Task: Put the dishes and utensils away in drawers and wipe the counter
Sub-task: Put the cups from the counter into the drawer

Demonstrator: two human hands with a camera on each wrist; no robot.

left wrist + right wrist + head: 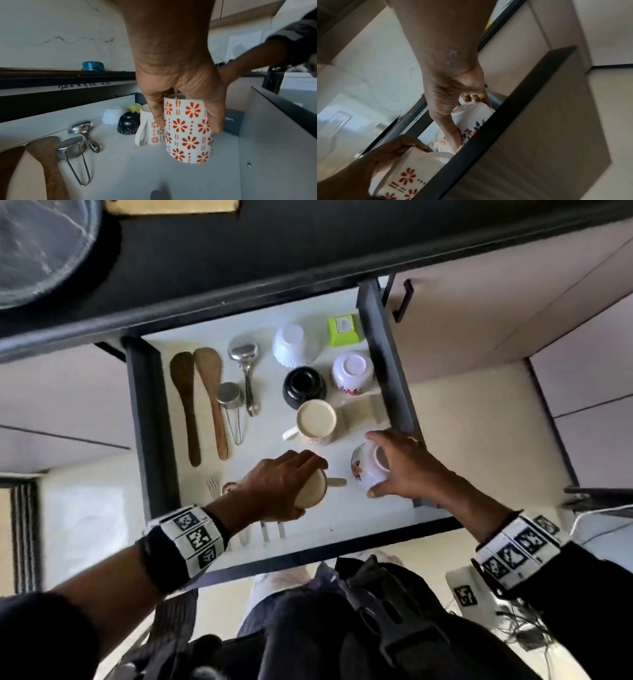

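Observation:
An open white drawer (346,508) holds the dishes. My left hand (281,484) grips a white mug with orange flowers (187,129) from above, upside down, over the drawer floor; its handle (337,482) points right. My right hand (400,463) holds a white bowl with a red flower print (364,469), tilted, near the drawer's right wall; the same bowl (471,117) shows in the right wrist view. A matching flowered mug (315,421) stands upside down just behind.
Further in lie two wooden spatulas (198,402), a steel ladle (245,361), a small steel strainer cup (228,398), a black bowl (303,386), a white fluted bowl (291,345), a flowered bowl (352,369) and a green box (344,330). Forks (212,484) lie under my left wrist. Black counter (239,251) above.

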